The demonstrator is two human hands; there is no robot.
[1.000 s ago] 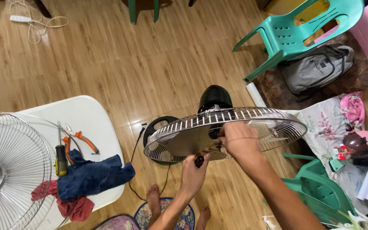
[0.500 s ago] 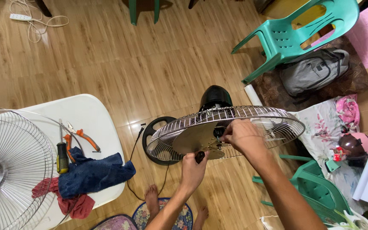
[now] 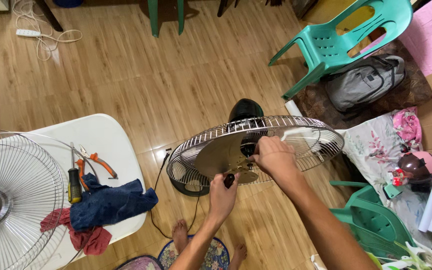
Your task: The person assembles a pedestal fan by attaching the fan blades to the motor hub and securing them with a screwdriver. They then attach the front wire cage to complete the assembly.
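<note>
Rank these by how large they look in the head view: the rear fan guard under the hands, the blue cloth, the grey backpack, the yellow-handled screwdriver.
1. rear fan guard
2. blue cloth and grey backpack: look alike, and the backpack lies farther away, so unranked
3. yellow-handled screwdriver

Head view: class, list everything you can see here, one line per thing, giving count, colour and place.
fan: 1, silver grille, black motor, centre floor
loose grille: 1, silver, left on table
table: 1, white, left
screwdriver: 1, yellow-black, table
pliers: 1, orange, table
cloths: 2, blue and red, table
chairs: 2, green, right
backpack: 1, grey, upper right
power strip: 1, white, upper left
left hand: holds black handle under fan
right hand: at fan hub
</note>
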